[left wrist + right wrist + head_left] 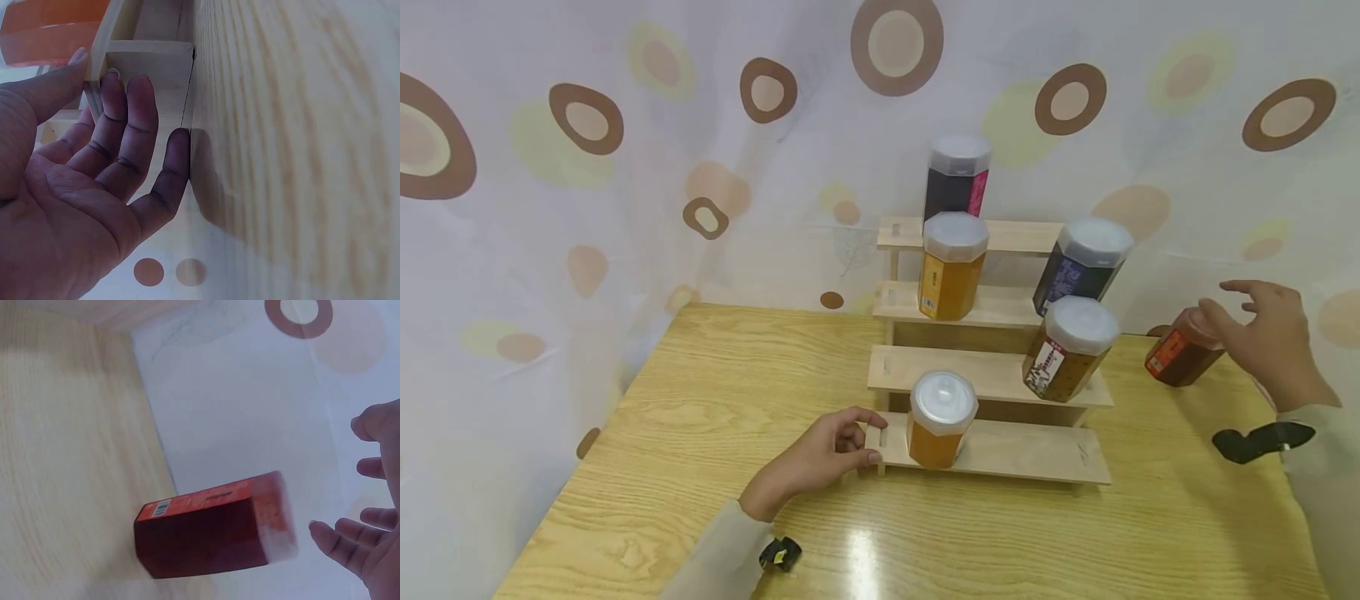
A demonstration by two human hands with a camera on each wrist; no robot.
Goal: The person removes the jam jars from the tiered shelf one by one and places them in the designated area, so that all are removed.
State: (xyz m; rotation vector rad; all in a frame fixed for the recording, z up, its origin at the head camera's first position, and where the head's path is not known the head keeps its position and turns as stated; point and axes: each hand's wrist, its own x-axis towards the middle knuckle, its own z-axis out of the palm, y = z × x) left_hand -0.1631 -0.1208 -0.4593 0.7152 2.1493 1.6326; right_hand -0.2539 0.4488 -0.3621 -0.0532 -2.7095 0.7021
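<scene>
**Left hand (823,454) on the rack (943,367), right hand (1273,333) free near the red jar (1180,354)**

At the rack's 8 o'clock, the left hand pinches the end of the lowest shelf (1030,450), probably to keep it from shifting. The red jar stands on the counter (752,392) at 3 o'clock from the rack; the right hand's fingers are spread, clear of it. Five other jars (951,283) sit stepped up the rack, perhaps so each shows above the one in front.

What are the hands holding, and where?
The left hand grips the wooden rack by the left end of its lowest shelf; the right hand, near the red jar, holds nothing.
</scene>
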